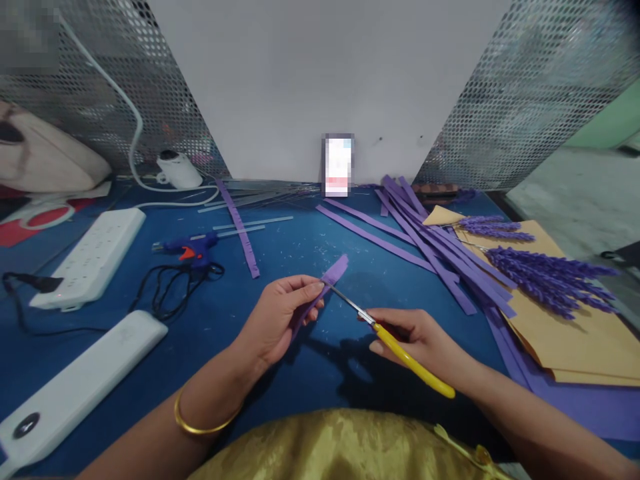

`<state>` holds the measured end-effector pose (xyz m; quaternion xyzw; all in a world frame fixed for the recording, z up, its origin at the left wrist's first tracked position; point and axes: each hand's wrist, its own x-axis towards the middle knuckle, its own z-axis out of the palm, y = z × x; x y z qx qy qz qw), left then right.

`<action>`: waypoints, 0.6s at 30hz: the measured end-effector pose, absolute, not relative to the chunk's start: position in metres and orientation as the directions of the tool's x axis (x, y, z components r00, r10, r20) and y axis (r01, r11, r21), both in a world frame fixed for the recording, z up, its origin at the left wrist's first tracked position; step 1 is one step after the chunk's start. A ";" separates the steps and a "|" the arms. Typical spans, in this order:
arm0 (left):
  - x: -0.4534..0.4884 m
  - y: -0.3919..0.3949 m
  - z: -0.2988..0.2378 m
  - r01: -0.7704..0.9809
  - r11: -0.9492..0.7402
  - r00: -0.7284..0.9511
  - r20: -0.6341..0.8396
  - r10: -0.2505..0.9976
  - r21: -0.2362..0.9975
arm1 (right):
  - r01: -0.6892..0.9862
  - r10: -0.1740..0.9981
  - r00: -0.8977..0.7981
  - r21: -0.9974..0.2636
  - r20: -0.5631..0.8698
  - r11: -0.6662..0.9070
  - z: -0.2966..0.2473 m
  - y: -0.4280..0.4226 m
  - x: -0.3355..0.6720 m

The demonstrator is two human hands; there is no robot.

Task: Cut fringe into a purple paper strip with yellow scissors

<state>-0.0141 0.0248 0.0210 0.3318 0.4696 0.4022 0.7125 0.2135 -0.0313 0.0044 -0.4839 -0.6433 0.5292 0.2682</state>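
My left hand is closed on a short purple paper strip, pinching it between thumb and fingers above the blue table. My right hand grips yellow-handled scissors. Their metal blades point left and meet the strip's edge just by my left fingertips.
Several long purple strips fan out at the right beside finished purple paper flowers on brown paper. A blue glue gun, clear glue sticks, another purple strip and two white power strips lie at the left. A phone leans on the back wall.
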 end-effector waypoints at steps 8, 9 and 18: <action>-0.013 0.024 0.019 -0.123 0.343 0.137 -0.326 0.935 0.931 | 0.505 0.933 -0.352 -0.854 -0.074 0.123 0.000 -0.032 0.214; -0.013 0.024 0.019 -0.109 0.330 0.138 -0.315 0.939 0.937 | 0.511 0.932 -0.355 -0.850 -0.071 0.129 0.000 -0.032 0.214; -0.014 0.024 0.021 -0.188 0.377 0.175 -0.347 0.921 0.907 | 0.445 0.918 -0.374 -0.894 -0.133 0.051 0.000 -0.033 0.215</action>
